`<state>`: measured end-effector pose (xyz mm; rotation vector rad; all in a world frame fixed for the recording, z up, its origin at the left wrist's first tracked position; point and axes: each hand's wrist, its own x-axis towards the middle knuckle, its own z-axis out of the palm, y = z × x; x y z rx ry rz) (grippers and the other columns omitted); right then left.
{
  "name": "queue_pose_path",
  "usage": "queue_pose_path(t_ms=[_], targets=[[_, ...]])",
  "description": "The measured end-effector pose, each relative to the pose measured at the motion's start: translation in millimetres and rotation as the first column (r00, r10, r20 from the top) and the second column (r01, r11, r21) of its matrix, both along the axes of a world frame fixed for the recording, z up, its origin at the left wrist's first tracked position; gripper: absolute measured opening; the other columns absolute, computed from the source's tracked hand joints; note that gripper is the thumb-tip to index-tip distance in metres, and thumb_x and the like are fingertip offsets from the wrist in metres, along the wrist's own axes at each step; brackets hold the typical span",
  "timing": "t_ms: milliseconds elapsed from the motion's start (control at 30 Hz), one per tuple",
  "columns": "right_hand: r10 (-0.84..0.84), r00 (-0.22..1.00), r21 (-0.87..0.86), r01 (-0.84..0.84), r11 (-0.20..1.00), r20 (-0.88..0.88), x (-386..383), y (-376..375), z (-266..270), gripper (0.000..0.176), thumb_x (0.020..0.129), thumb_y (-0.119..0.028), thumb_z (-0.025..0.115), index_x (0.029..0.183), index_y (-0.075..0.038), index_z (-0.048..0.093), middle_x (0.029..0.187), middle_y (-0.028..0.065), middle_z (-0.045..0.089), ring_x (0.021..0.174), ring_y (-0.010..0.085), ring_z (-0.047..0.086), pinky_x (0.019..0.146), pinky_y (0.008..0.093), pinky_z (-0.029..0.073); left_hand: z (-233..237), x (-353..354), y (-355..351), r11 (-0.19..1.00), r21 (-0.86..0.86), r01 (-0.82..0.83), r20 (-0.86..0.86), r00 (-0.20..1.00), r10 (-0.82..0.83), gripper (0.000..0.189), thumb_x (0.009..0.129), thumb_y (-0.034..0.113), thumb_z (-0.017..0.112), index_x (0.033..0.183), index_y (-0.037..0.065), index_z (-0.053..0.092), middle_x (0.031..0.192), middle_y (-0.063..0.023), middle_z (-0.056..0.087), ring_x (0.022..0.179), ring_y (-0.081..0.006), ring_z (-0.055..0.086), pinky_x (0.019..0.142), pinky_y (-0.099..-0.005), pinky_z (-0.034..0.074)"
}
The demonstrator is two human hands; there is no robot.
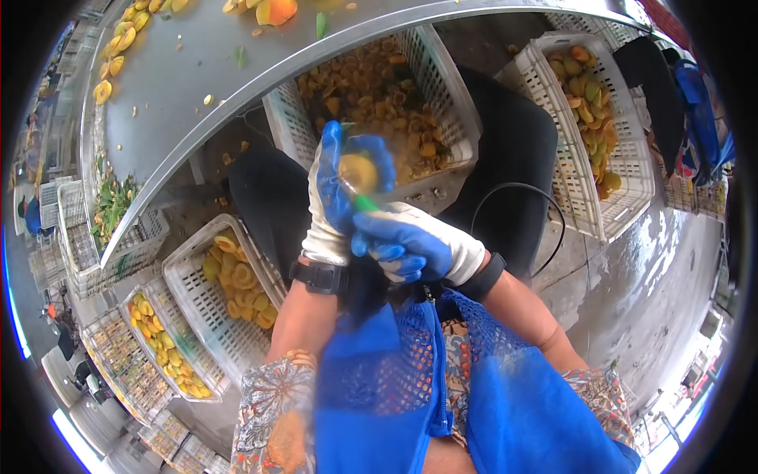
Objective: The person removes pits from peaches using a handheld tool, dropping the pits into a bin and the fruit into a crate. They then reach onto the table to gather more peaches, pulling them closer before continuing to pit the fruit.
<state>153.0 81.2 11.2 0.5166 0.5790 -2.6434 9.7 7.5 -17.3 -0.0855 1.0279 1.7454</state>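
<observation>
In the middle of the head view, my left hand (335,189), in a blue and white glove, holds a yellow fruit piece (358,173), its fingers curled around it. My right hand (410,241), gloved the same way, is wrapped around a tool with a green handle (365,204). The tool's tip reaches the fruit and is blurred. Both hands are above my lap, in front of a white crate (459,99) holding many brownish-yellow scraps (371,87).
A metal table (197,47) with fruit halves and leaves curves across the upper left. Crates of fruit stand at the right (616,150) and lower left (185,276). A black cable (562,217) loops beside my right knee. A crate with leaves (150,241) is at the left.
</observation>
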Motion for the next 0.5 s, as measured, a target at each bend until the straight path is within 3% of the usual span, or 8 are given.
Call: queue_pose_path(t_ms=[67, 200, 233, 333, 433, 500], targets=[[0.014, 0.999, -0.112, -0.01, 0.994, 0.034, -0.3, 2.2, -1.9, 0.035, 0.102, -0.037, 0.052, 0.094, -0.004, 0.059, 0.058, -0.0066, 0.041, 0.04, 0.0028, 0.034, 0.037, 0.019, 0.028, -1.1, -0.1, 0.6, 0.999, 0.04, 0.006, 0.071, 0.997, -0.009, 0.052, 0.096, 0.057, 0.052, 0.096, 0.007, 0.067, 0.084, -0.0068, 0.068, 0.069, -0.0192, 0.065, 0.061, -0.0313, 0.056], [0.009, 1.0, -0.153, -0.006, 0.988, 0.02, 2.6, 6.4, -12.3, 0.035, 0.103, -0.035, 0.05, 0.095, -0.002, 0.059, 0.058, -0.0075, 0.041, 0.039, 0.0018, 0.033, 0.037, 0.0183, 0.027, -9.2, -5.4, -0.8, 0.986, 0.164, -0.011, 0.418, 0.907, -0.059, 0.04, 0.095, 0.043, 0.062, 0.108, 0.005, 0.064, 0.093, -0.0082, 0.068, 0.079, -0.0201, 0.066, 0.073, -0.0329, 0.058], [-0.011, 1.0, -0.202, 0.01, 0.979, -0.003, 5.4, 7.0, -14.7, 0.035, 0.104, -0.034, 0.049, 0.096, -0.001, 0.059, 0.058, -0.0083, 0.04, 0.039, 0.001, 0.033, 0.037, 0.0178, 0.027, -9.2, -0.1, 0.0, 0.989, 0.109, -0.1, 0.335, 0.94, 0.058, 0.036, 0.096, 0.037, 0.064, 0.112, 0.005, 0.062, 0.099, -0.0071, 0.067, 0.087, -0.0198, 0.066, 0.078, -0.033, 0.057], [-0.073, 0.996, -0.341, 0.054, 0.939, -0.044, 5.8, 5.5, -27.4, 0.033, 0.103, -0.034, 0.05, 0.095, -0.003, 0.059, 0.058, -0.0075, 0.043, 0.038, 0.0006, 0.034, 0.037, 0.0178, 0.028, -19.5, -5.8, -1.5, 0.984, 0.172, -0.045, 0.339, 0.941, -0.016, 0.038, 0.098, 0.035, 0.061, 0.126, 0.009, 0.059, 0.103, -0.0066, 0.067, 0.093, -0.0193, 0.066, 0.081, -0.0351, 0.059], [-0.082, 0.997, -0.37, 0.076, 0.926, -0.002, 8.0, 6.2, -23.6, 0.032, 0.103, -0.034, 0.05, 0.094, -0.004, 0.058, 0.058, -0.0088, 0.044, 0.038, -0.0001, 0.034, 0.037, 0.0183, 0.028, -21.4, 2.0, 6.1, 0.97, 0.139, -0.199, 0.335, 0.931, 0.143, 0.033, 0.097, 0.023, 0.064, 0.125, 0.006, 0.059, 0.11, -0.0088, 0.066, 0.1, -0.0203, 0.065, 0.089, -0.0368, 0.058], [-0.1, 0.995, -0.426, 0.092, 0.9, 0.003, 8.6, 3.2, -32.8, 0.032, 0.103, -0.033, 0.05, 0.094, -0.004, 0.058, 0.058, -0.009, 0.044, 0.038, -0.0003, 0.034, 0.037, 0.0181, 0.028, -41.0, -5.0, 4.7, 0.968, 0.181, -0.174, 0.218, 0.967, 0.133, 0.03, 0.096, 0.017, 0.064, 0.122, 0.004, 0.059, 0.114, -0.0104, 0.065, 0.103, -0.0211, 0.064, 0.093, -0.0369, 0.056]])
